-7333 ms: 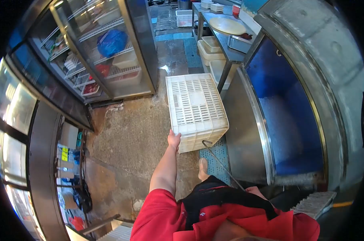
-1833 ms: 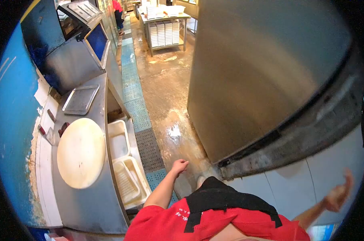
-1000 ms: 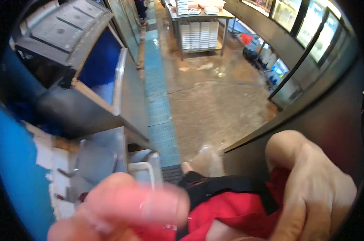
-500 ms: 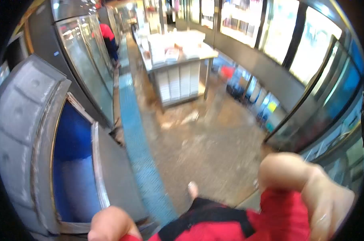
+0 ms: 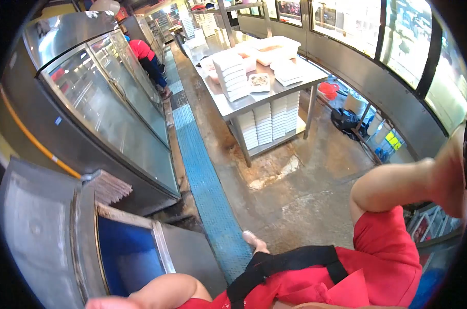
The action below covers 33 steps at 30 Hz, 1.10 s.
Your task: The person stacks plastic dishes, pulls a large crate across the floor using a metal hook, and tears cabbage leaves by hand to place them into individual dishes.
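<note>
At the bottom left edge, my left hand (image 5: 110,303) is cut off and blurred, beside the grey chest with a blue interior (image 5: 130,255). Its grey lid (image 5: 35,226) stands raised at the far left. My right hand (image 5: 452,175) is lifted at the right edge, close to the camera, with the arm bent and the fingers mostly out of sight. I cannot make out anything held in either hand. Below them show my red shirt and black apron band.
A steel table (image 5: 233,109) bears stacked white trays (image 5: 231,77) and tubs, with more trays beneath. Tall glass-door fridges (image 5: 105,113) line the left. A person in red (image 5: 143,51) bends beside them. Blue floor matting (image 5: 208,185) runs along the aisle; a black bag (image 5: 347,121) lies right.
The view has shifted left, so more of the fridges shows. My right hand has moved up and outward to the right edge; my left hand has dropped lower and left.
</note>
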Available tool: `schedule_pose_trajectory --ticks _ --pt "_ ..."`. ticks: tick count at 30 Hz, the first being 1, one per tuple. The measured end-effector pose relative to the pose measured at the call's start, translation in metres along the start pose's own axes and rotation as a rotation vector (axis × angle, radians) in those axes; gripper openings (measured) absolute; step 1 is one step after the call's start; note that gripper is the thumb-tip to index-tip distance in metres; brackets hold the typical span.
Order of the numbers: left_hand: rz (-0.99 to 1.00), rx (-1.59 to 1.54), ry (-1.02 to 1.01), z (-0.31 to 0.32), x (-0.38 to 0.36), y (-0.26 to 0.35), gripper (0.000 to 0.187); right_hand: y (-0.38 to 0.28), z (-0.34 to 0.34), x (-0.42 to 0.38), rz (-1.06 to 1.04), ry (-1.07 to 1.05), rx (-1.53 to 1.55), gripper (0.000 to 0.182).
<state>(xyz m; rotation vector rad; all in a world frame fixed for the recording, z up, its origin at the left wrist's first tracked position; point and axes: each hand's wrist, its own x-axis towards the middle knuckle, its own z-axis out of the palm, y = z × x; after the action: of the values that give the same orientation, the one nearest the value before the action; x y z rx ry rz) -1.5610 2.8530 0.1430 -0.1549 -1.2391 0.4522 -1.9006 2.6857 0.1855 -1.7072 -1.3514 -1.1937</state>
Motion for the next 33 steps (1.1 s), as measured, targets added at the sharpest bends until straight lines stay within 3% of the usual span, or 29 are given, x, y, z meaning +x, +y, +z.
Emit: schedule_pose_trajectory --ticks 1,2,3,4,7,8,11,14,16,19,23,27,33 --pt "-0.245 0.183 0.005 -0.028 -0.007 -0.017 0.022 0.026 -0.007 -0.006 0.005 0.008 -0.036 0.02" --pt "-0.351 0.132 0.101 -0.049 -0.02 -0.049 0.026 0.053 -0.017 -0.008 0.006 0.012 -0.063 0.02" --pt "-0.534 0.041 -0.061 -0.079 -0.027 -0.074 0.024 0.079 -0.027 -0.009 0.01 0.006 -0.085 0.02" --pt "-0.568 0.157 -0.108 -0.093 -0.036 -0.108 0.029 0.104 -0.038 -0.009 0.025 0.012 -0.105 0.02" --pt "-0.662 0.227 -0.685 -0.113 -0.027 -0.203 0.033 0.179 -0.065 -0.012 0.032 -0.003 -0.116 0.019" --pt "-0.641 0.27 -0.594 -0.108 -0.035 -0.226 0.028 0.202 -0.074 -0.014 0.036 -0.001 -0.128 0.019" --pt "-0.643 0.102 -0.776 -0.145 -0.025 -0.289 0.026 0.266 -0.107 -0.027 0.047 0.014 -0.153 0.019" --pt "-0.767 -0.085 -0.731 -0.162 -0.038 -0.349 0.024 0.327 -0.156 -0.041 0.053 0.005 -0.177 0.019" --pt "-0.678 -0.21 -0.682 -0.172 -0.05 -0.396 0.032 0.367 -0.19 -0.052 0.059 -0.061 -0.169 0.018" --pt "-0.298 -0.629 -0.777 -0.207 -0.082 -0.492 0.051 0.419 -0.246 -0.067 -0.013 -0.117 -0.117 0.018" --pt "-0.37 -0.586 -0.796 -0.235 -0.061 -0.596 0.049 0.502 -0.328 -0.06 -0.079 -0.113 -0.087 0.018" --pt "-0.471 -0.372 -0.774 -0.279 -0.034 -0.659 0.048 0.595 -0.385 -0.064 -0.131 -0.06 -0.062 0.018" --pt "-0.446 -0.131 -0.623 -0.387 -0.061 -0.755 0.047 0.73 -0.438 -0.089 -0.08 -0.092 -0.112 0.017"
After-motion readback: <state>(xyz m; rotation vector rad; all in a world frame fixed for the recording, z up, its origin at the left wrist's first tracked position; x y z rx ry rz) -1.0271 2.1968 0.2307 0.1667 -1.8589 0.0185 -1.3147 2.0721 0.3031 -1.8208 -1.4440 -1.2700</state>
